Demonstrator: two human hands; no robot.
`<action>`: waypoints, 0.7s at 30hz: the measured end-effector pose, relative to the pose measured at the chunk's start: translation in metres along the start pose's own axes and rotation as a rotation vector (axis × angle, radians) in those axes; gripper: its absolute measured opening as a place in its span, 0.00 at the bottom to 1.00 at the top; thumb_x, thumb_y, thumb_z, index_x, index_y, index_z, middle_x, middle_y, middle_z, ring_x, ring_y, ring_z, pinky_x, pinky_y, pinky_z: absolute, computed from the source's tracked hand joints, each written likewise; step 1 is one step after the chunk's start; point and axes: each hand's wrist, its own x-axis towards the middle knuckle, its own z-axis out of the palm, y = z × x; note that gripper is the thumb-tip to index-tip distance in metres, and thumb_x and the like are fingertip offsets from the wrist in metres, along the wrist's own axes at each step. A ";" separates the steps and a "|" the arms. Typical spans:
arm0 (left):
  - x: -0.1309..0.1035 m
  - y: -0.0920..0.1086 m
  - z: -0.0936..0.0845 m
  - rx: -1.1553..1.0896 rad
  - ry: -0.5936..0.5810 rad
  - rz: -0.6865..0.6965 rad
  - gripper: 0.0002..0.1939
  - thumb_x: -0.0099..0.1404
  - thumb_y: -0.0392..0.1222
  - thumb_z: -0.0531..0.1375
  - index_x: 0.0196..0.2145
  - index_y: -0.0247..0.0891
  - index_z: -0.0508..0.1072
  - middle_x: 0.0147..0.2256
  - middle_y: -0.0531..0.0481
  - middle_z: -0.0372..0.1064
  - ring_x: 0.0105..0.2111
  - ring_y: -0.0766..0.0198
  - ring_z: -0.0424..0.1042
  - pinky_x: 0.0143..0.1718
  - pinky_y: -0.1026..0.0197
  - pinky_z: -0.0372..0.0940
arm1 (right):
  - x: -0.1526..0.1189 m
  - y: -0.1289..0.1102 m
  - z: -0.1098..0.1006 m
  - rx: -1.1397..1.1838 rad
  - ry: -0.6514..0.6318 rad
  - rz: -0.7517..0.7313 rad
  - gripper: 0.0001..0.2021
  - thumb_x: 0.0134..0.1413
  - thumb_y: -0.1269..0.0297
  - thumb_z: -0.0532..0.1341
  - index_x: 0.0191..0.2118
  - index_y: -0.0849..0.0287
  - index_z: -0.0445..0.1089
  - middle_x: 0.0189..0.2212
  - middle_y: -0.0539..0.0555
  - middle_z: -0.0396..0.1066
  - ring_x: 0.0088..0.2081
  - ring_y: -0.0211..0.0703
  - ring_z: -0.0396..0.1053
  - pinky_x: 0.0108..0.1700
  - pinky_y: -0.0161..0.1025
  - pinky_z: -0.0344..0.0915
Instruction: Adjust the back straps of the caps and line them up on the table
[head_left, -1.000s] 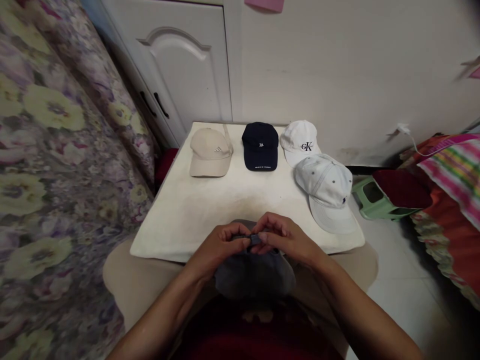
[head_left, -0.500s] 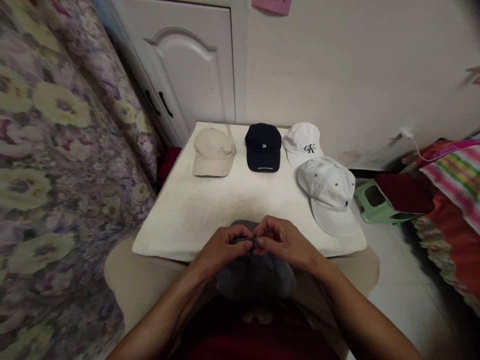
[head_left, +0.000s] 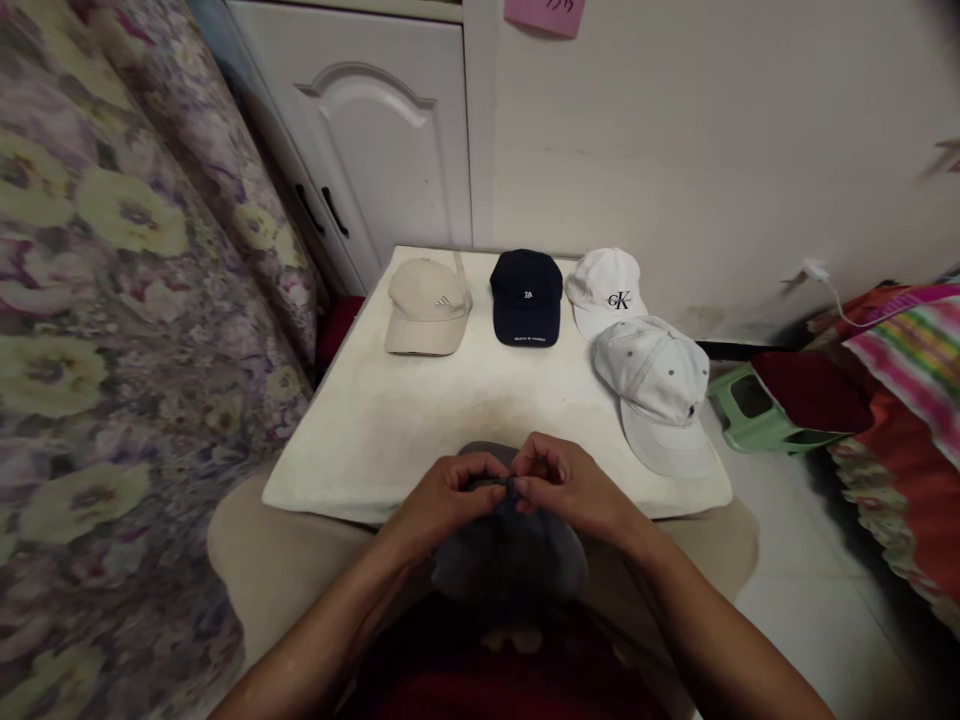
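Observation:
A dark grey baseball cap point(head_left: 510, 555) lies at the table's front edge and over my lap, its brim partly showing beyond my fingers. My left hand point(head_left: 465, 488) pinches the cap's strap from the left, thumb against fingers. From the other side my right hand point(head_left: 551, 475) pinches the same strap, fingertips almost touching the left ones. The strap's fastening is mostly hidden by the fingers. Farther back stand a beige cap point(head_left: 427, 305), a navy cap point(head_left: 526, 298) and a white cap point(head_left: 609, 290). A pale grey cap point(head_left: 656, 390) sits at the right, touching the white one.
The caps rest on a small table with a cream cover point(head_left: 360, 440). Behind it are a white cupboard door point(head_left: 382, 150) and a wall. A floral curtain point(head_left: 135, 350) hangs at the left. A green stool point(head_left: 757, 410) and a bed point(head_left: 900, 440) stand at the right.
Both hands keep their pinch on the dark grey cap's strap, with only tiny finger shifts. The view has tilted very slightly; the other caps have stayed put.

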 end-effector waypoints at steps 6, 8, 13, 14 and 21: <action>-0.007 0.007 0.006 0.278 0.090 0.078 0.05 0.61 0.35 0.57 0.32 0.38 0.74 0.28 0.55 0.68 0.29 0.66 0.63 0.31 0.63 0.55 | -0.002 0.002 0.002 -0.016 0.030 0.000 0.05 0.51 0.71 0.62 0.31 0.57 0.64 0.23 0.45 0.68 0.27 0.39 0.72 0.29 0.35 0.63; -0.009 0.008 0.008 0.313 0.086 0.071 0.05 0.61 0.35 0.56 0.32 0.39 0.73 0.27 0.56 0.67 0.28 0.66 0.63 0.29 0.63 0.55 | -0.002 0.003 0.003 -0.018 0.031 -0.005 0.05 0.51 0.71 0.61 0.31 0.57 0.64 0.23 0.45 0.69 0.27 0.39 0.72 0.30 0.36 0.63; -0.011 0.010 0.010 0.353 0.092 0.069 0.04 0.58 0.33 0.58 0.32 0.39 0.71 0.28 0.56 0.69 0.29 0.66 0.65 0.29 0.64 0.56 | -0.002 0.005 0.003 0.001 0.017 -0.015 0.05 0.50 0.71 0.61 0.30 0.57 0.64 0.23 0.46 0.69 0.27 0.40 0.71 0.30 0.36 0.63; -0.012 0.010 0.011 0.371 0.116 0.071 0.05 0.57 0.33 0.59 0.33 0.40 0.71 0.28 0.56 0.69 0.30 0.65 0.66 0.30 0.63 0.57 | -0.002 0.004 0.003 0.007 0.017 -0.017 0.05 0.50 0.71 0.61 0.30 0.57 0.64 0.22 0.46 0.69 0.26 0.39 0.71 0.30 0.36 0.64; -0.017 0.000 0.018 0.523 0.264 0.196 0.06 0.62 0.37 0.61 0.37 0.43 0.74 0.35 0.54 0.76 0.36 0.61 0.74 0.38 0.61 0.63 | -0.001 0.007 0.001 0.025 0.018 -0.027 0.04 0.51 0.69 0.62 0.31 0.57 0.64 0.22 0.46 0.69 0.26 0.39 0.71 0.30 0.36 0.64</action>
